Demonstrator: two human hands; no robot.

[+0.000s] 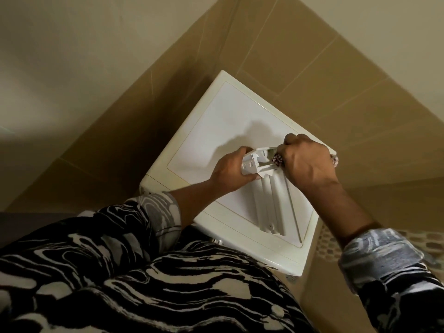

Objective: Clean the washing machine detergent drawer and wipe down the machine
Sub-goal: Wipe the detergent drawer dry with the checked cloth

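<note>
The white detergent drawer (274, 203) lies on the flat white top of the washing machine (216, 131), its long body running toward me. My left hand (230, 171) grips the drawer's far end from the left side. My right hand (307, 159) is curled over that same end and holds a small speckled cloth or scrubber (276, 160) pressed into a drawer compartment. Most of the cloth is hidden under my fingers.
Tan tiled walls (312, 68) close in behind and to both sides of the machine, which stands in a corner. A patterned mosaic floor (336, 243) shows at the right. My black-and-white patterned clothing fills the lower view.
</note>
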